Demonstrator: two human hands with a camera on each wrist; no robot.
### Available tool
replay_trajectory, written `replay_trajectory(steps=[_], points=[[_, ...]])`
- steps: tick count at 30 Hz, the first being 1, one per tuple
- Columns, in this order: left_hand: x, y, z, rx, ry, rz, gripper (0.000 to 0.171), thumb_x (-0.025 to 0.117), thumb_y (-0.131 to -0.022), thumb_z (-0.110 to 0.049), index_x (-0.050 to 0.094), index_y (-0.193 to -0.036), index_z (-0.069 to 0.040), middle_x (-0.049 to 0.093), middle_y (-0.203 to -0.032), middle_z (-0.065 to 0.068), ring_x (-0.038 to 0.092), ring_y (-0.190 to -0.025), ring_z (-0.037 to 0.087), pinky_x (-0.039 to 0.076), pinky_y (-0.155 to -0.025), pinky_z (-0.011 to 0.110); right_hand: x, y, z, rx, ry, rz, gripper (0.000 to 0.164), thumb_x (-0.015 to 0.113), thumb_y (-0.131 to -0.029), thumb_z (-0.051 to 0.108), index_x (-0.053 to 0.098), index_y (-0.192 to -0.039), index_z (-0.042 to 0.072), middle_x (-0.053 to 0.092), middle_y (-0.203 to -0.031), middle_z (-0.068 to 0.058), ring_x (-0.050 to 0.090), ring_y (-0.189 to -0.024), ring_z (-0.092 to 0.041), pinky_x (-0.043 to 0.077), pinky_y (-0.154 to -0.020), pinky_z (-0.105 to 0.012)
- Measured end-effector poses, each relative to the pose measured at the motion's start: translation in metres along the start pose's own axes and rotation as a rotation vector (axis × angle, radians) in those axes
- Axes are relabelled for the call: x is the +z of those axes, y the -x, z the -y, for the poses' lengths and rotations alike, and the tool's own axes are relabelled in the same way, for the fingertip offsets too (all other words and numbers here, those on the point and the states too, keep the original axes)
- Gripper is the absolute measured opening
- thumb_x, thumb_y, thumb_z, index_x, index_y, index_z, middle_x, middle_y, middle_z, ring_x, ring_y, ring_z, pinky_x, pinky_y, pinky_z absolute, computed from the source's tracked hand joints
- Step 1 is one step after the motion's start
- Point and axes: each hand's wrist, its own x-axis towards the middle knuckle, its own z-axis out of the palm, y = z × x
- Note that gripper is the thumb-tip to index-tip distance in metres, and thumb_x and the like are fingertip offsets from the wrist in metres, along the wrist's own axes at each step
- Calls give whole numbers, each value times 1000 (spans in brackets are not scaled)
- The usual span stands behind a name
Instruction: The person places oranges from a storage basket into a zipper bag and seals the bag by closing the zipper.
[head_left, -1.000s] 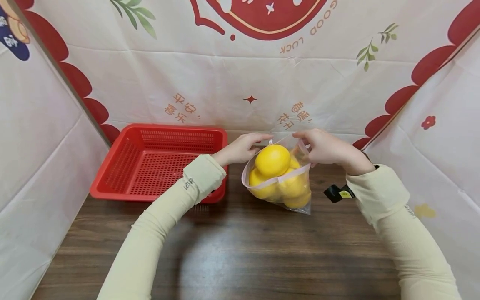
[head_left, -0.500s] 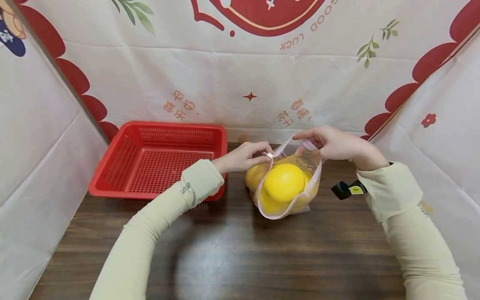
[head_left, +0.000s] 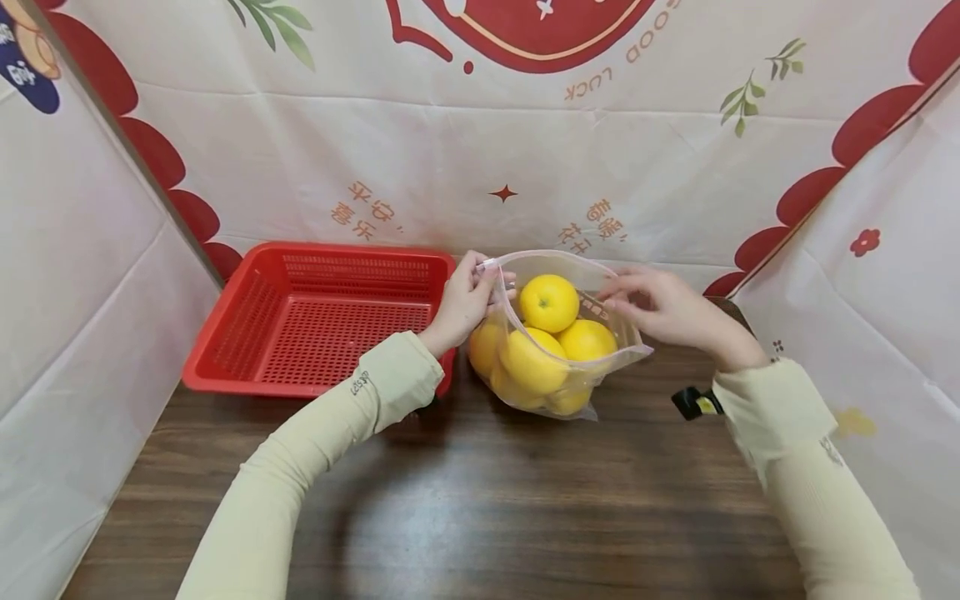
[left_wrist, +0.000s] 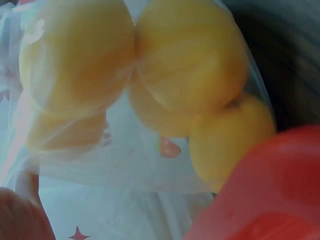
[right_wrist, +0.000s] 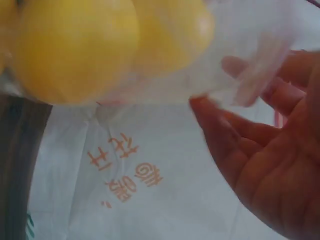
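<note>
A clear zip bag (head_left: 542,265) with a pale pink rim stands mid-table, its mouth wide and tilted toward me. Several round yellow fruits (head_left: 550,302) fill it, a small navel showing on the top one. My left hand (head_left: 461,304) pinches the rim's left corner at the white slider (head_left: 487,264). At the opposite side, my right hand (head_left: 663,308) has its fingers loosely spread at the bag's edge. In the right wrist view, thumb and fingers of the right hand (right_wrist: 270,165) are apart, some fingertips behind the clear film. The left wrist view shows fruits (left_wrist: 190,60) through the plastic.
A red slotted basket (head_left: 247,385) stands left of the bag, close to my left wrist. Printed cloth walls (head_left: 435,167) enclose the dark wooden table (head_left: 525,500) at the back and sides. A black strap piece (head_left: 686,402) hangs by my right wrist.
My left hand has moved left and up with the bag's slider corner. The mouth has spread wider, and more fruit shows inside. My right hand's fingers have loosened from the rim.
</note>
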Motion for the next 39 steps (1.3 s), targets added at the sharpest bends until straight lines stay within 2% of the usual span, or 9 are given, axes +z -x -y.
replay_trajectory(steps=[4,9,12,16,22,26,29,34,39], points=[[0,0,-2,-37,9,-81,15,44,-94,-20,41,-98,-6,63,-109,16,65,-91,26,50,-55,17,18,33,13,-61,82,-144,19,76,-71,14,67,-87,9,51,-116,-19,57,-87,-25,48,-67,-37],[-2,4,-5,-2,-71,-75,16,46,-94,-21,42,-97,-5,65,-106,16,66,-87,25,53,-61,24,36,49,16,-179,191,-426,19,78,-61,-5,68,-75,4,62,-80,-7,54,-64,-13,43,-54,-17],[-10,13,-12,49,-145,-45,16,47,-94,-20,44,-96,-4,66,-102,16,67,-82,24,54,-64,28,36,49,11,-167,164,-555,22,76,-59,-11,70,-75,2,65,-73,-5,53,-62,-5,39,-56,-10],[-21,27,-21,90,-240,2,16,49,-93,-20,47,-96,-4,66,-97,15,67,-78,22,54,-64,31,33,49,-3,-65,83,-659,19,76,-61,-11,71,-76,0,67,-72,-10,52,-69,10,38,-62,-3],[-37,36,-12,71,-407,56,14,55,-90,-17,55,-94,-3,67,-95,14,66,-81,20,53,-68,28,42,49,-27,70,-54,-710,13,73,-64,-12,69,-77,-8,68,-74,-11,52,-71,15,39,-61,-3],[-44,31,-6,123,-493,54,15,58,-88,-18,59,-94,-4,66,-93,11,63,-81,18,53,-70,27,45,43,-34,125,-71,-707,11,72,-69,-8,69,-79,-8,68,-76,-14,50,-69,13,38,-59,-3],[-47,28,-6,172,-537,50,17,60,-87,-19,62,-95,-4,65,-90,10,62,-78,19,52,-69,27,46,41,-33,130,-44,-671,10,71,-71,-7,70,-80,-5,67,-78,-17,47,-66,13,37,-57,-4],[-49,27,-5,195,-607,65,21,60,-87,-19,66,-99,-3,67,-92,10,63,-76,17,51,-68,25,48,42,-32,106,-14,-635,13,70,-70,-10,70,-80,-3,67,-77,-15,44,-61,10,35,-53,-5],[-52,27,-7,268,-681,52,23,62,-86,-22,70,-96,-4,69,-89,8,61,-74,13,49,-66,25,43,42,-28,110,13,-659,10,71,-71,-6,70,-80,-2,66,-74,-16,43,-58,9,35,-54,-6]])
